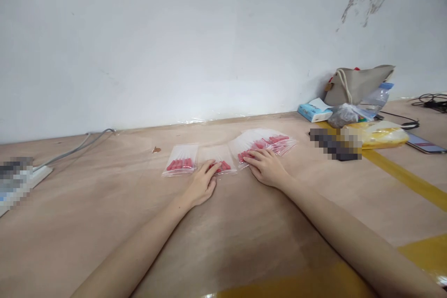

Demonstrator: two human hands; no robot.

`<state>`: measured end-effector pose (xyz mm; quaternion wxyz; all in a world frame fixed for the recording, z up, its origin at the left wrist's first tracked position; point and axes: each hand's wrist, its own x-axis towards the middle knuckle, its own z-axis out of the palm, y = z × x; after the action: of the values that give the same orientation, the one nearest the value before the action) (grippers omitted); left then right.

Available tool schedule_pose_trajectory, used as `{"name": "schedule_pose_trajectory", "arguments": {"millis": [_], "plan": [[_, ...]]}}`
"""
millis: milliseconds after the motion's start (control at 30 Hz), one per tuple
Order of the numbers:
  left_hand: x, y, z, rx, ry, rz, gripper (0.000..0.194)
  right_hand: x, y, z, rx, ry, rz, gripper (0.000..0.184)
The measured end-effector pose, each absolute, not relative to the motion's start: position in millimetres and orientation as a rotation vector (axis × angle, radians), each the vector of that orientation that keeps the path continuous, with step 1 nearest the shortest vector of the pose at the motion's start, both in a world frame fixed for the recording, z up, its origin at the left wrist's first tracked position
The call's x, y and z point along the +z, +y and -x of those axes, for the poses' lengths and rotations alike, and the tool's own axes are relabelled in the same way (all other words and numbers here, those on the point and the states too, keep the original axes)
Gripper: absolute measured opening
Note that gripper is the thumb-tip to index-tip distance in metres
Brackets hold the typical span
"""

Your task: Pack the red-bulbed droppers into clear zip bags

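Small clear zip bags of red pieces lie in a row on the wooden table (pixel 104 214). My left hand (pixel 203 183) rests flat with fingers stretched onto the middle bag (pixel 220 156). A single bag (pixel 180 160) lies just left of it, untouched. My right hand (pixel 267 166) lies flat, fingers spread, on the near edge of a fanned stack of bags (pixel 265 142) to the right.
A grey pouch (pixel 356 84), a blue-white tissue pack (pixel 315 110), a crumpled plastic bag (pixel 345 114) and a yellow packet (pixel 382 134) sit back right, with a phone (pixel 426 143) and cables (pixel 433 101). A white power strip (pixel 26 179) lies far left. Yellow tape (pixel 405 177) crosses the table.
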<state>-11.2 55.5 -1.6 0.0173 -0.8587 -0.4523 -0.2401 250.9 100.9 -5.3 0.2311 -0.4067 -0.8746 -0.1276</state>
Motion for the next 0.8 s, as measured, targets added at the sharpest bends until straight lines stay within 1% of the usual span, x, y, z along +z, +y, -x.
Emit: {"name": "schedule_pose_trajectory", "arguments": {"millis": [133, 267, 533, 800], "plan": [[-5, 55, 12, -0.821, -1.399, 2.648, 0.038, -6, 95, -249, -0.36, -2.358, 0.965, 0.031], [-5, 60, 14, -0.822, -1.344, 2.682, 0.032, -3, 94, -232, -0.453, -2.445, 0.796, 0.024], [-14, 74, 14, -0.841, -1.282, 2.589, 0.032, -8, 104, -206, -0.603, -2.488, 0.711, 0.03], [-5, 63, 27, -0.731, -1.099, 2.517, 0.021, -9, 102, -213, -0.672, -2.426, 0.668, 0.03]]}}
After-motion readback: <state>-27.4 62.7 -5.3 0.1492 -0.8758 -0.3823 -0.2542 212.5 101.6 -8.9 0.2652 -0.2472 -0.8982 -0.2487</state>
